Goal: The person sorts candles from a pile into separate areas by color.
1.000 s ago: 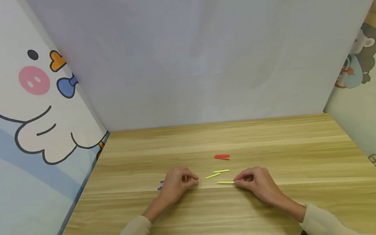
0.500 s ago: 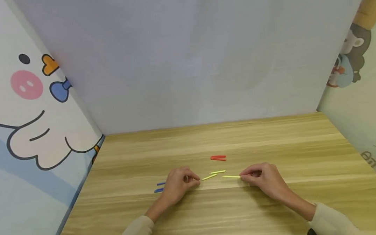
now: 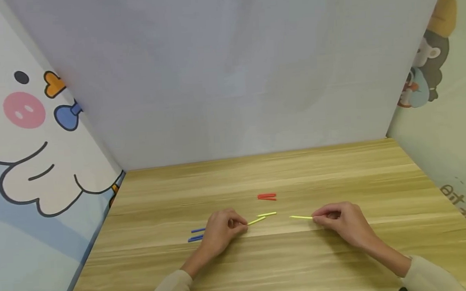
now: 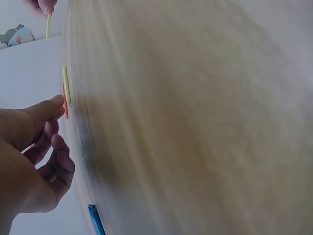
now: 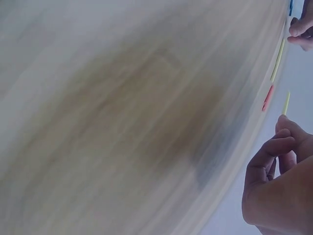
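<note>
My right hand (image 3: 345,223) pinches one end of a thin yellow stick (image 3: 300,217) with a pointed tip, held roughly level and pointing left. At the middle of the table, my left hand (image 3: 225,228) has its thumb and index fingertips at the left end of a second yellow stick (image 3: 257,221), seemingly pinching it. Just behind that one lies a third yellow stick (image 3: 267,214). In the left wrist view, my left fingertips partly cover the sticks beyond them. The right wrist view shows the held yellow stick (image 5: 286,103) rising from my right fingertips.
Several red sticks (image 3: 267,197) lie close together farther back on the wooden table (image 3: 335,171). Blue sticks (image 3: 196,238) lie left of my left hand, partly hidden behind it. A pale wall (image 3: 214,85) stands at the back, with printed panels on both sides.
My right hand has drawn its yellow stick back and to the right, away from the other two. My left fingertips have come right to the near yellow stick's end. The view has shifted slightly.
</note>
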